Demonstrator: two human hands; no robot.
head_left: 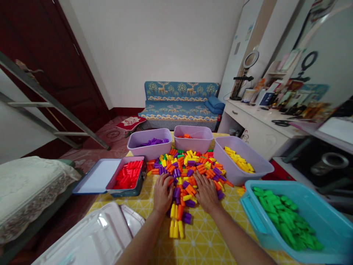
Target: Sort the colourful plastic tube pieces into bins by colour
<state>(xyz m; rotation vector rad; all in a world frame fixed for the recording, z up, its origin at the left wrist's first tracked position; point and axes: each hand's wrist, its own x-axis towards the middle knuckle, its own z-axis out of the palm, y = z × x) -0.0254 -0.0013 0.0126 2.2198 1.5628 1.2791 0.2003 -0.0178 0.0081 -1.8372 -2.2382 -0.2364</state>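
Note:
A heap of small plastic building pieces [190, 171] in orange, purple, yellow, red and green lies on the table. My left hand [163, 193] rests at the heap's near left side, fingers bent over the pieces and thumb apart; an orange piece shows beside its fingertips. At the near right side, my right hand [205, 191] lies palm down with fingers spread over orange and purple pieces. Between my wrists, a few yellow pieces [174, 228] and purple pieces [186, 218] trail toward me. What lies beneath both palms is hidden.
Lilac bins hold purple pieces [154, 142], a few orange pieces [187, 136] and yellow pieces [238, 160]. Red pieces [129, 175] fill a lidded tin at left; a teal tub [253, 217] with green pieces stands at right. Clear lids [91, 235] lie front left. A sofa [179, 106] is behind.

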